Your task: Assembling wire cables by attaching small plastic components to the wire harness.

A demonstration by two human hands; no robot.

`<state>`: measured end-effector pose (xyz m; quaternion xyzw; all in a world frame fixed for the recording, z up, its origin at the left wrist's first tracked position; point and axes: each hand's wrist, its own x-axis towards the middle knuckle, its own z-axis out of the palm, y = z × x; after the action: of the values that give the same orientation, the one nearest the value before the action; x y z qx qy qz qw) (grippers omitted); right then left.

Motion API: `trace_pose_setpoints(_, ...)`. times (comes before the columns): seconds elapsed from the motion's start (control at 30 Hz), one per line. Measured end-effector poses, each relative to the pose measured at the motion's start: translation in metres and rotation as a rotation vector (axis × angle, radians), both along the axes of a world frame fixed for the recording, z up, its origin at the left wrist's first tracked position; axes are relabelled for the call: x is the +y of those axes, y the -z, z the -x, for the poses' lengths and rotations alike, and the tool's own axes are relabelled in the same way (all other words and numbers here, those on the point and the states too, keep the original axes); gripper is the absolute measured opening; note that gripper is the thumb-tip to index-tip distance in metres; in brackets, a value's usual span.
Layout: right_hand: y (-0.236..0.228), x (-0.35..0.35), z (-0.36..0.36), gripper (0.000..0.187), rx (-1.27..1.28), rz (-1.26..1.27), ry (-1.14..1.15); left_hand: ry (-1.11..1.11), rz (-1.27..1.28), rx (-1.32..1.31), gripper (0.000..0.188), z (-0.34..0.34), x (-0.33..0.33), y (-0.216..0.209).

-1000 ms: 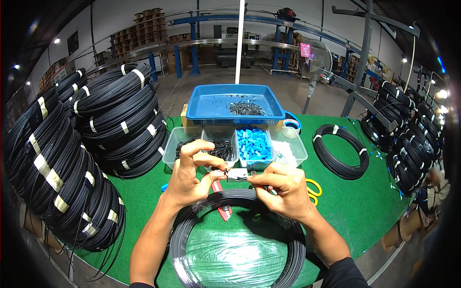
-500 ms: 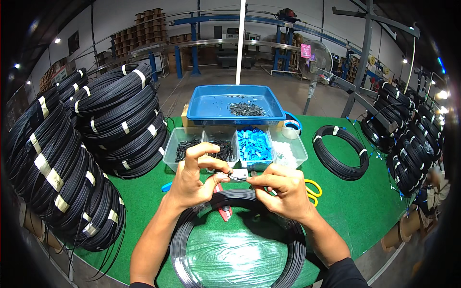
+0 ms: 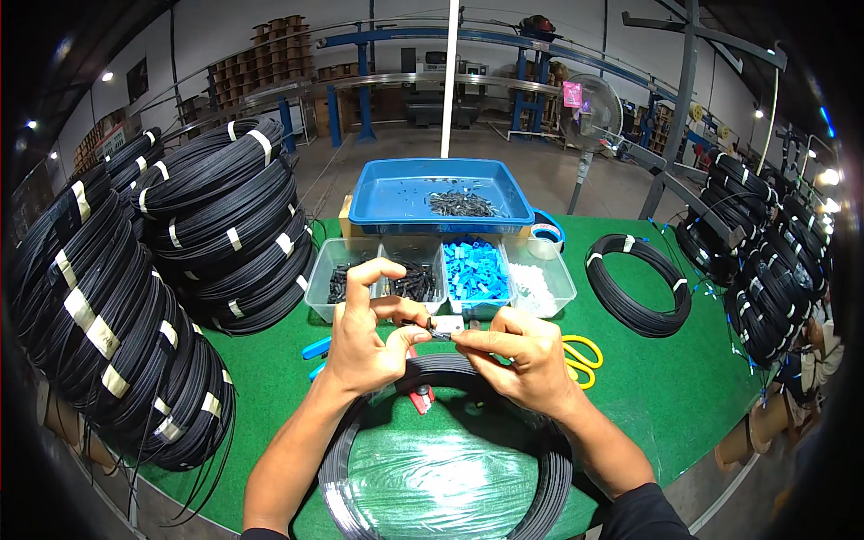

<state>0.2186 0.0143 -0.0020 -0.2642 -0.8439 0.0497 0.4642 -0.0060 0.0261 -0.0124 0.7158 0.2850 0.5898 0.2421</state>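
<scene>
Left fingers (image 3: pixel 412 336), right fingers (image 3: pixel 486 341) — both nearly closed, pinched on thin black cable (image 3: pixel 440 335)

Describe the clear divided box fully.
The box looks like see-through plastic, open on top, split into four compartments in a row: from the left, black pieces, more black pieces, blue pieces, white pieces. It sits upright on the green tabletop, in front of the blue tray. The left hand hides part of its front.
</scene>
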Motion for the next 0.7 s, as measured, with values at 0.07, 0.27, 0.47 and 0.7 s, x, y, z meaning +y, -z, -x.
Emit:
trace_pose_setpoints(0.07, 0.004, 0.003, 0.002, 0.029, 0.058, -0.064, -0.009, -0.008, 0.003, 0.000, 0.065, -0.001, -0.002, -0.001)
trace_pose_setpoints(0.27, 0.010, 0.007, 0.001, 0.031, 0.044, -0.131, 0.003, -0.058, 0.033, 0.008, 0.059, -0.006, -0.007, -0.003)
trace_pose_setpoints(0.47, 0.011, 0.009, -0.001, 0.032, 0.036, -0.110, -0.026, -0.113, 0.097, 0.094, 0.056, -0.010, -0.017, -0.014)
trace_pose_setpoints(0.7, 0.011, 0.010, 0.001, 0.032, 0.075, -0.109, -0.074, -0.171, 0.166, 0.075, 0.052, -0.014, -0.024, -0.019)
